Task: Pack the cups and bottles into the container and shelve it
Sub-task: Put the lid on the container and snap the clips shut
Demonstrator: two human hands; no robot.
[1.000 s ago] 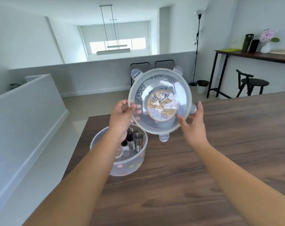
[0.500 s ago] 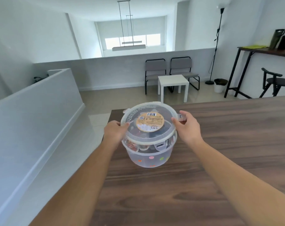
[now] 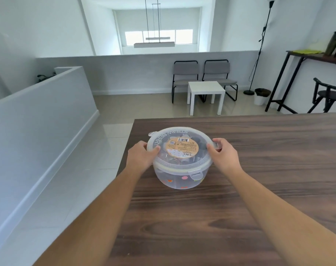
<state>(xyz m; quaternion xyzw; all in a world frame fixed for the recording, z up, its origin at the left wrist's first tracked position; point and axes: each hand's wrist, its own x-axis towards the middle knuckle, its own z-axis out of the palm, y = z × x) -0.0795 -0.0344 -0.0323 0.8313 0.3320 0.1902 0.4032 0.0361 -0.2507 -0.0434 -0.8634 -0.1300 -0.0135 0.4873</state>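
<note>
A round translucent container (image 3: 179,181) with coloured dots stands on the wooden table (image 3: 259,169) near its left edge. Its clear lid (image 3: 182,162), with an orange label in the middle, lies on top of it. Cups and bottles show dimly through the lid and wall. My left hand (image 3: 140,158) grips the lid's left rim, thumb on top. My right hand (image 3: 223,156) holds the lid's right rim at a clip tab. A front clip tab (image 3: 196,175) hangs down over the container's rim.
The table's left edge runs close to the container, with tiled floor below. A low white wall (image 3: 38,116) stands at the left. Beyond the table are a small white table (image 3: 206,93), two grey chairs (image 3: 201,73), and a dark side table (image 3: 315,56) at the right.
The lid was held up in the air a second ago; both hands brought it down onto the container and now press on its rim.
</note>
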